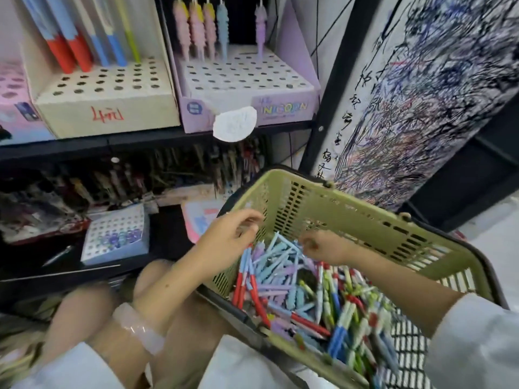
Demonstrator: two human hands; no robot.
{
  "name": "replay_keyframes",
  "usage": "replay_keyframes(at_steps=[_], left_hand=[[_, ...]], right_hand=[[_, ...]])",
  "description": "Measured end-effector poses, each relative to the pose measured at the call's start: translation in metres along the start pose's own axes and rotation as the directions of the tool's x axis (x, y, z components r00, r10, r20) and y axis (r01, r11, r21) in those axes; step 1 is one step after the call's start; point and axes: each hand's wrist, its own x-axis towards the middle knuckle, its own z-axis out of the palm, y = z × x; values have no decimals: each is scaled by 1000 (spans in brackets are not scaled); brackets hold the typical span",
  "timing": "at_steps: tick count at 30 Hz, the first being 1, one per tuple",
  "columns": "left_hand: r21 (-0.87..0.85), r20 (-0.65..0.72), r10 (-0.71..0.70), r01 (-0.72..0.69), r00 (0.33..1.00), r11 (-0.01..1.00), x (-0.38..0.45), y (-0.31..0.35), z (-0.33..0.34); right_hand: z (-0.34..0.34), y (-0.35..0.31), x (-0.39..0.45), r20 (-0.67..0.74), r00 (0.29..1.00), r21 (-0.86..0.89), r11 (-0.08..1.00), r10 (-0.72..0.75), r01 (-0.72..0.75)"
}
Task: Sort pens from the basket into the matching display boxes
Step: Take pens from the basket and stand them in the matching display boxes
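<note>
1. A person crouches before a stationery shelf, both hands reaching into a green plastic basket (pixel 351 217) at the lower right of the frame.
2. The basket holds a loose heap of pens (pixel 303 290): pale blue and lilac ones toward its far left end, red-and-blue and green ones nearer the camera.
3. The left hand (pixel 233 234), at the centre of the frame, hangs over the basket's left rim with fingers loosely curled; whether it holds anything cannot be told through the blur.
4. The right hand (pixel 323 245) sits just right of it, low over the heap, fingertips drawn together among the pale blue pens; whether they pinch one cannot be told.
5. A pale pink bangle (pixel 137 327) circles the left forearm at lower left.
6. On the upper shelf, a lilac unicorn display box (pixel 247 82) stands at top centre, with four pink or blue ridged pens (pixel 196 32) and one lilac pen upright in its back row of holes.
7. To its left, a cream display box (pixel 104 96) carries red-and-blue and blue pens in its back row.
8. A white paper tag (pixel 234 123) hangs from the lilac box's front.
9. On the lower shelf at left, a small white perforated box (pixel 116 237) lies tilted.
</note>
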Motion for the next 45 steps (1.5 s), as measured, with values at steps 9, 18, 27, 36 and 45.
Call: replay_keyframes(at_steps=[9,18,27,36,45], left_hand=[[-5,-33,-7,7,999,1000,-2,-16,11],[-77,-35,-7,4,999,997,-5,-16,10],[-89,-34,-15,12,999,996,-7,-17,9],[-80,-6,-33,32,999,996,-9,-18,10],[-116,-6,-60,59,998,992,-10,-12,9]], right_hand=[[67,25,66,91,976,-119,975,198,-186],[56,21,57,112,994,-313,950,18,18],[83,-9,64,369,903,-671,609,-221,423],[87,-5,50,421,907,-728,600,8,332],[82,-16,46,397,914,-725,583,-81,367]])
